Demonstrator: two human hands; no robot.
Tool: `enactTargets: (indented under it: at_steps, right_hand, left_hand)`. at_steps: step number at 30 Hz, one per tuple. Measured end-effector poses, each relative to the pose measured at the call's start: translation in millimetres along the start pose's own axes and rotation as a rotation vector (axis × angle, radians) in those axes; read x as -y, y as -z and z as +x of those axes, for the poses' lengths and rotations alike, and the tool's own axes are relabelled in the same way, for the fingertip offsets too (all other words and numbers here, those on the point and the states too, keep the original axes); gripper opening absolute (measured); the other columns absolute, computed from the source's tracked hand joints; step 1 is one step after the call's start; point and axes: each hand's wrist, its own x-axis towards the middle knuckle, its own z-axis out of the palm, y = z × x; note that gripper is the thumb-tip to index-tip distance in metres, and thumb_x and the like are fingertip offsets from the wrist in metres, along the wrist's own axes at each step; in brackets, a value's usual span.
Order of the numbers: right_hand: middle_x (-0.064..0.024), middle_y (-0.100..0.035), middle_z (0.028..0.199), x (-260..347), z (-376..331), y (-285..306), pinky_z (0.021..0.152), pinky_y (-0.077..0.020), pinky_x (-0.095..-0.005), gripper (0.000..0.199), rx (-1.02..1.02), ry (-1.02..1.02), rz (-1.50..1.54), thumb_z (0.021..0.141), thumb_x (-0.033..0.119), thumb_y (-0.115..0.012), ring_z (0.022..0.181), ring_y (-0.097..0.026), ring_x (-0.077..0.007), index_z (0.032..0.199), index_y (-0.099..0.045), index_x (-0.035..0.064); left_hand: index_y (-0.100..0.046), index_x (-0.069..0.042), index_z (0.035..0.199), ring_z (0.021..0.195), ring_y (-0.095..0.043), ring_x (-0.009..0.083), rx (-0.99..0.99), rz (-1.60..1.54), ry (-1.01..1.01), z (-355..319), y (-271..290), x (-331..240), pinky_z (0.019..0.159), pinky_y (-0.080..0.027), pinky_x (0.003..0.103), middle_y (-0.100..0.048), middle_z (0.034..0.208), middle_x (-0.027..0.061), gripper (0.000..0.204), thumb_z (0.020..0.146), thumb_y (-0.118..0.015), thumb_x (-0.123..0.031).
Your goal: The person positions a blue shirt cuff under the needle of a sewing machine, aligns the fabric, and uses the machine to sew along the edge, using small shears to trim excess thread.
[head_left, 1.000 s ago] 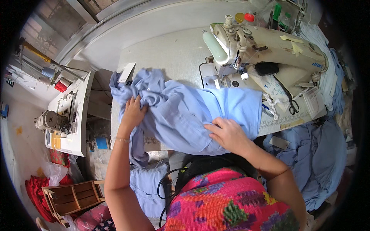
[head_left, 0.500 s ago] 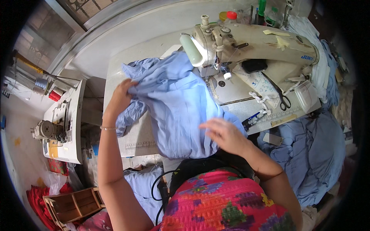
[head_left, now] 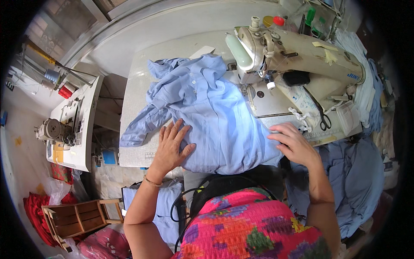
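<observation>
A light blue button-up shirt (head_left: 215, 116) lies spread on the sewing table, collar end away from me and one sleeve out to the left. Flat on its lower left part rests my left hand (head_left: 173, 146), open with the fingers spread. My right hand (head_left: 296, 146) is at the shirt's lower right edge, its fingers stretched out and apart, fingertips at the cloth. Beyond the right side of the shirt stands a cream sewing machine (head_left: 302, 52), its needle area close to the fabric.
Black scissors (head_left: 322, 114) and a clear plastic box (head_left: 346, 117) lie right of the machine bed. More blue garments (head_left: 345, 181) are heaped at the right. A second sewing machine (head_left: 58, 129) stands at the left, above a wooden drawer frame (head_left: 82, 220).
The shirt has gone from bunched to spread flatter, its left sleeve now stretched out. My left hand let go of the cloth and came nearer; my right hand moved rightward to the edge.
</observation>
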Motion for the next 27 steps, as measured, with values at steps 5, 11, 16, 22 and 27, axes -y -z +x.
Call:
enactTargets:
  at_steps: [5,11,16,22,27]
  right_hand:
    - [-0.0133,-0.043,0.125,-24.9,-27.2,-8.3,0.1,-0.0294,-0.0423,0.036,-0.096,-0.178,-0.21,0.08,0.012,-0.055,0.117,-0.037,-0.0328,0.116,-0.053,0.0093]
    - [-0.015,-0.04,0.126,-52.8,-11.7,-9.1,0.101,-0.028,-0.042,0.035,-0.226,-0.324,-0.295,0.085,0.011,-0.048,0.122,-0.033,-0.033,0.12,-0.049,0.0068]
    - [-0.0161,-0.042,0.125,-66.2,5.0,-9.8,0.099,-0.0314,-0.04,0.036,-0.306,-0.44,-0.333,0.085,0.006,-0.045,0.117,-0.038,-0.0327,0.121,-0.045,0.0022]
    - [-0.0157,-0.045,0.122,-34.3,33.9,-20.8,0.097,-0.0339,-0.0388,0.032,-0.416,-0.274,-0.289,0.082,0.005,-0.05,0.115,-0.042,-0.0326,0.114,-0.05,0.0014]
    - [-0.0118,-0.053,0.11,49.3,74.0,-57.7,0.09,-0.0379,-0.0376,0.03,-0.191,0.155,0.163,0.078,0.007,-0.056,0.104,-0.05,-0.0282,0.107,-0.054,0.0049]
  left_hand:
    - [-0.049,-0.006,0.117,0.115,-0.038,0.0355,-0.1,0.041,-0.038,4.5,-7.9,-1.3,0.1,-0.025,0.047,-0.042,0.127,0.0175,0.044,0.078,-0.056,-0.025]
    - [-0.054,-0.004,0.105,0.095,-0.048,0.0324,-0.14,-0.066,-0.012,-8.7,0.5,-1.0,0.083,-0.038,0.041,-0.051,0.101,0.0154,0.035,0.07,-0.056,-0.006]
    - [-0.057,0.0,0.093,0.081,-0.053,0.0326,-0.007,-0.202,0.072,-43.8,18.7,-2.5,0.07,-0.044,0.038,-0.052,0.084,0.0142,0.024,0.069,-0.054,0.003]
    - [-0.059,0.001,0.09,0.078,-0.056,0.0326,0.355,-0.427,0.069,-69.2,53.8,-10.3,0.067,-0.046,0.038,-0.057,0.087,0.014,0.017,0.073,-0.059,-0.003]
    - [-0.059,-0.001,0.099,0.092,-0.053,0.0318,-0.065,-0.303,-0.081,-20.9,51.0,-25.3,0.078,-0.043,0.038,-0.057,0.102,0.0132,0.029,0.077,-0.064,-0.02]
